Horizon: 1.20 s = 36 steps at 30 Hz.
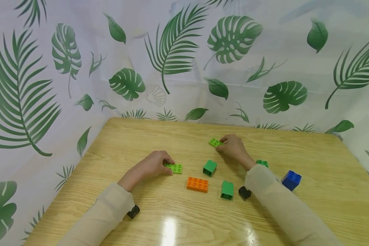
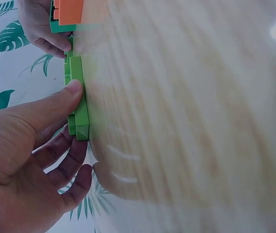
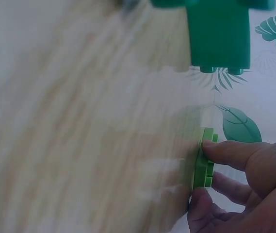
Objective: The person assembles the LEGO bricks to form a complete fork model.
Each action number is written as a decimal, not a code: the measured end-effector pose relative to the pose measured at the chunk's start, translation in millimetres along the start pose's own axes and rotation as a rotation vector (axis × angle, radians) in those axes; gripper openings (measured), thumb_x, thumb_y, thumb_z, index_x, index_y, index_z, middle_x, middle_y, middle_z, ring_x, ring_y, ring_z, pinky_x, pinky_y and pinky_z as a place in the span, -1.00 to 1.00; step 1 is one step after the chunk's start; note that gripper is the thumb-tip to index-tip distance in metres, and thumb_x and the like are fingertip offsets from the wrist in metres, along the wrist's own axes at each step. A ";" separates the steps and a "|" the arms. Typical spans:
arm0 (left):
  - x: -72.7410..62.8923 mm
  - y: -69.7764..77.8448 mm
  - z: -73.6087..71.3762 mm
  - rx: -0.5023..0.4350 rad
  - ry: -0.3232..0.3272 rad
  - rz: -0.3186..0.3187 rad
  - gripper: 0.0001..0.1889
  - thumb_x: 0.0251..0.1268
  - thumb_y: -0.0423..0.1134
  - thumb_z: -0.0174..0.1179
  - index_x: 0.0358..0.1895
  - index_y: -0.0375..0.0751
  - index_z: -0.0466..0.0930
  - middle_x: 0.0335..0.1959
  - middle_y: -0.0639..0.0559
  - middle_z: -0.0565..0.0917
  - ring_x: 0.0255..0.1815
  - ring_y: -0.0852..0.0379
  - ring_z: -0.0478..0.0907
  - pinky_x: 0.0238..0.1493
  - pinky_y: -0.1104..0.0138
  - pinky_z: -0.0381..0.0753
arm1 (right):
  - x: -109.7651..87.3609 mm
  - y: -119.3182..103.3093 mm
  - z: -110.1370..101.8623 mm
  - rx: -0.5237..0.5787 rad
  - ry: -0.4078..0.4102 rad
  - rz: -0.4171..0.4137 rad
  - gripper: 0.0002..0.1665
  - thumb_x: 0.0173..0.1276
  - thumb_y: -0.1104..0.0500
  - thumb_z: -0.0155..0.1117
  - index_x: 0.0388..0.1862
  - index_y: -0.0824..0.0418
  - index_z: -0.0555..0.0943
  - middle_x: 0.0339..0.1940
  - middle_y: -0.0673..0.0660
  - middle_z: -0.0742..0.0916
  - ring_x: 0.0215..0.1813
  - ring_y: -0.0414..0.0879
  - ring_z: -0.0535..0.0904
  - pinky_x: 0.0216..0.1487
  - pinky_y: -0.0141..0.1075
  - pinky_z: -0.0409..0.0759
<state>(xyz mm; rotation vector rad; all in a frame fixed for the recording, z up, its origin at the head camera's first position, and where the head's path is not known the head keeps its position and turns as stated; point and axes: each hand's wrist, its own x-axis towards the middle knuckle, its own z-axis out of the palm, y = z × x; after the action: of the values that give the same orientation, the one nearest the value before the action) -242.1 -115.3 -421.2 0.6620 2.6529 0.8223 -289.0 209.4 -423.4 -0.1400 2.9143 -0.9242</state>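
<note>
My left hand (image 1: 156, 163) pinches a light green building brick (image 1: 176, 168) low over the wooden table. In the left wrist view the thumb lies along one side of that flat brick (image 2: 81, 114), and fingertips curl at its end. Farther back and to the right, my right hand (image 1: 233, 147) holds another light green brick (image 1: 214, 142) by its right end. The right wrist view shows thumb and fingers around this thin studded brick (image 3: 204, 162). Between the hands lies a dark green brick (image 1: 209, 167), touched by neither.
In front lie an orange brick (image 1: 197, 184) and a second dark green brick (image 1: 227, 190). Beyond the right sleeve stands a blue brick (image 1: 291, 180); another green brick (image 1: 262, 163) is partly hidden behind that forearm. A leaf-print curtain (image 1: 184, 61) borders the wooden table (image 1: 153, 218).
</note>
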 end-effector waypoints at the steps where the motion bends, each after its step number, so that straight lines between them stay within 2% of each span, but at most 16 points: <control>1: 0.1 0.1 0.2 0.002 0.000 0.000 -0.65 0.23 -0.28 0.51 0.08 -0.24 0.76 -0.05 0.02 0.66 -0.06 0.11 0.58 0.04 0.20 0.61 | -0.9 0.5 -0.6 -0.002 -0.005 -0.004 -0.46 0.40 0.16 0.42 0.20 0.51 0.61 0.19 0.44 0.67 0.17 0.33 0.60 0.16 0.13 0.59; 8: 0.7 -0.7 2.4 0.002 -0.003 0.001 -0.66 0.24 -0.27 0.50 0.08 -0.22 0.76 -0.04 0.02 0.65 -0.04 0.09 0.59 0.06 0.20 0.61 | -14.1 1.7 -5.6 0.006 -0.040 -0.005 -0.50 0.39 0.22 0.40 0.19 0.52 0.61 0.22 0.45 0.65 0.22 0.35 0.57 0.19 0.13 0.59; 22: -3.0 4.1 -0.8 0.043 -0.012 0.051 -0.65 0.26 -0.28 0.49 0.09 -0.27 0.75 -0.08 -0.01 0.65 -0.10 0.10 0.57 0.02 0.19 0.60 | -48.8 6.1 -13.0 -0.111 -0.075 -0.050 -0.52 0.39 0.25 0.39 0.17 0.56 0.61 0.12 0.48 0.68 0.13 0.34 0.63 0.07 0.12 0.65; 29: -3.0 5.3 -1.3 0.047 -0.012 0.044 -0.65 0.27 -0.29 0.48 0.10 -0.27 0.75 -0.05 0.00 0.66 -0.11 0.13 0.57 0.02 0.22 0.60 | -71.2 3.0 -16.8 -0.162 -0.104 -0.056 -0.53 0.35 0.25 0.44 0.13 0.53 0.64 0.05 0.43 0.71 0.06 0.29 0.65 0.01 0.09 0.66; 36: -3.5 8.1 -0.8 0.075 -0.021 0.064 -0.66 0.29 -0.29 0.46 0.11 -0.29 0.73 -0.04 -0.03 0.66 -0.10 0.11 0.57 0.04 0.19 0.60 | -93.3 4.4 -22.7 -0.204 -0.119 -0.076 -0.56 0.29 0.27 0.50 0.06 0.54 0.66 -0.06 0.38 0.73 -0.05 0.22 0.67 -0.06 0.04 0.67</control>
<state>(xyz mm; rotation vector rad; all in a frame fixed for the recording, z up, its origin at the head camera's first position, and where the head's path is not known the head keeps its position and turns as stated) -236.6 -111.5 -415.4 0.7731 2.6671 0.7319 -199.1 236.3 -402.9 -0.3101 2.9022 -0.6020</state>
